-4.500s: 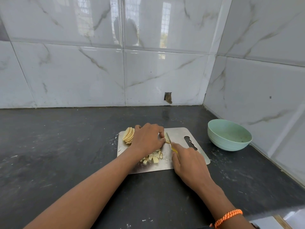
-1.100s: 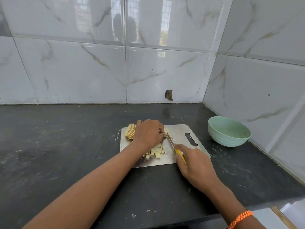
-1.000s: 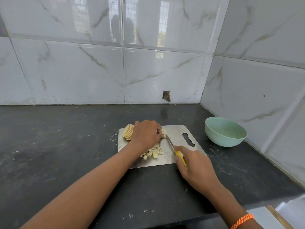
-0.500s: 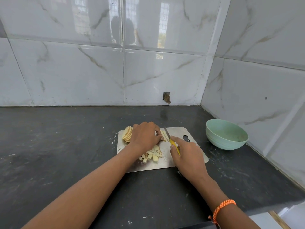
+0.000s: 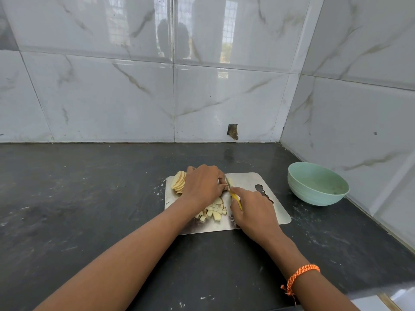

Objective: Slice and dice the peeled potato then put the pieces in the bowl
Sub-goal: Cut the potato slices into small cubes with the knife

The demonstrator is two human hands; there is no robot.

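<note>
The left hand (image 5: 203,185) curls its fingers down on potato slices on the metal board (image 5: 277,209). The right hand (image 5: 253,212) grips a yellow knife (image 5: 234,196), and the blade sits right beside the left fingertips. More slices (image 5: 178,182) wait on the left and cut cubes (image 5: 213,211) lie nearer. The green bowl (image 5: 317,184) looks empty. The knife could nick a finger if the slices slide.
</note>
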